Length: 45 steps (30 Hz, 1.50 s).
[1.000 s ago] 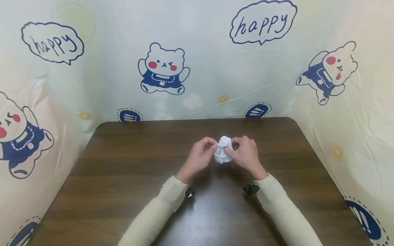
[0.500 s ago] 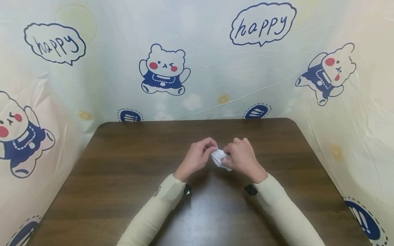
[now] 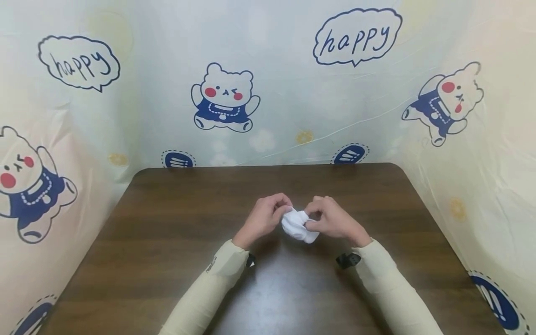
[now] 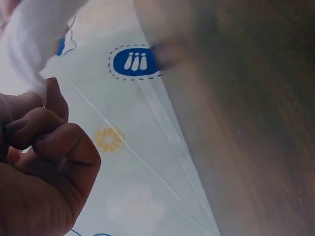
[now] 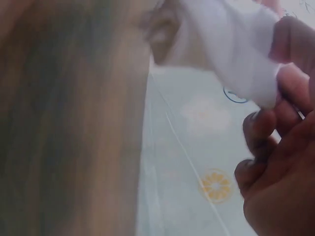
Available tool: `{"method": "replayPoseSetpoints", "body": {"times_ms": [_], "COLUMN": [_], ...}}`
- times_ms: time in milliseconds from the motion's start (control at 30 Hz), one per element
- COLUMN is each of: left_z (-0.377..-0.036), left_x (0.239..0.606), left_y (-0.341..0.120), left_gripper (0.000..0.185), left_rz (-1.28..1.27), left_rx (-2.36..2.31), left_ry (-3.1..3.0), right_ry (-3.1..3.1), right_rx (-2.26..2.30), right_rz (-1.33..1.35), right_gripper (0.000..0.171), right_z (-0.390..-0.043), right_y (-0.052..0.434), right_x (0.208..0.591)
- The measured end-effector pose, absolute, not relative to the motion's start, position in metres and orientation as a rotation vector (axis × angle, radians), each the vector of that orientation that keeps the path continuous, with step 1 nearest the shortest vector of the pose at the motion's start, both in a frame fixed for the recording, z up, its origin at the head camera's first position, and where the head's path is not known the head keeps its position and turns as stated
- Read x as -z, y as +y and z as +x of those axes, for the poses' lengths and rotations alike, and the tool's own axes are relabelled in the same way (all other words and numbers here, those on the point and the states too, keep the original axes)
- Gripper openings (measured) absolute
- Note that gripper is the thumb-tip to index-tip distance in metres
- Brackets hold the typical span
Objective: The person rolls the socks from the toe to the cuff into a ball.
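Both hands hold a small white cloth [image 3: 296, 227] up over the middle of the table. It is bunched and rounded, with gathered folds. On its left end, the left hand [image 3: 263, 217] pinches the upper edge between thumb and forefinger. The right hand [image 3: 332, 218] pinches the opposite side, with the thumb below and the forefinger above. From the left wrist, the fabric [image 4: 34, 42] narrows to a point at the fingertips, the other fingers curled beneath. In the right wrist view the blurred cloth [image 5: 226, 44] stretches leftward and ends in a shadowed, open-looking fold.
A dark brown wooden table [image 3: 176, 242] with rounded far corners lies under the hands. Behind and on both sides hangs a pale printed curtain [image 3: 284, 83] with bears and "happy" bubbles. A black wrist camera [image 3: 348, 260] sits at the right sleeve.
The cloth has come down toward the person and tipped from upright to slanting, showing a rounder bulge. The right hand has shifted its grip; the left still pinches its edge.
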<state>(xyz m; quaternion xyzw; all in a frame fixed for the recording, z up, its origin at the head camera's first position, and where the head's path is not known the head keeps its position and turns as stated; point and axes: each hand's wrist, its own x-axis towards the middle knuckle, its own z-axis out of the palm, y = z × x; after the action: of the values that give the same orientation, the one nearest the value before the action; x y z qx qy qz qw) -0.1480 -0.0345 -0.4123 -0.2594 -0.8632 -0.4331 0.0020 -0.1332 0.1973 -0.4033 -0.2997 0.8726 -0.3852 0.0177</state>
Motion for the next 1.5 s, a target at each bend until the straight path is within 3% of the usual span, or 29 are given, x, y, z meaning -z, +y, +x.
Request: {"method": "replayPoseSetpoints", "body": {"times_ms": [267,433,667,900,1067,1267,1500], "left_z": [-0.147,-0.150,-0.159,-0.158,-0.154,-0.154,-0.154], "left_x": [0.408,0.399,0.395,0.401,0.396,0.389,0.388], "left_y": [-0.027,-0.030,-0.041,-0.044,-0.049,-0.054,-0.051], "left_gripper": [0.004,0.005,0.008,0.019,0.013,0.028,0.016], "left_rz": [-0.899,-0.903,-0.699,-0.526,-0.809,-1.307,-1.478], "left_rx": [1.592,1.758,2.035,2.013,1.811,1.217,0.789], "left_ry": [-2.654,-2.659,-2.752,-2.744,-2.595,-2.415,-2.167], "right_ry": [2.402,2.564,2.643,2.741,2.771,2.743,2.764], "right_rx": [1.552,1.553,1.601,1.469,1.505,1.532,1.446], "right_rz": [-1.144,-1.045,-1.043,-1.010,-0.836,-0.847,-0.848], "right_gripper": [0.023,0.022,0.040,0.029,0.024,0.026,0.025], "right_z": [-0.133,-0.125,-0.118,-0.120,-0.122,-0.125,-0.123], "right_y": [0.194,0.186,0.182,0.184,0.188,0.194,0.193], "right_x": [0.416,0.416,0.412,0.415,0.413,0.406,0.402]}}
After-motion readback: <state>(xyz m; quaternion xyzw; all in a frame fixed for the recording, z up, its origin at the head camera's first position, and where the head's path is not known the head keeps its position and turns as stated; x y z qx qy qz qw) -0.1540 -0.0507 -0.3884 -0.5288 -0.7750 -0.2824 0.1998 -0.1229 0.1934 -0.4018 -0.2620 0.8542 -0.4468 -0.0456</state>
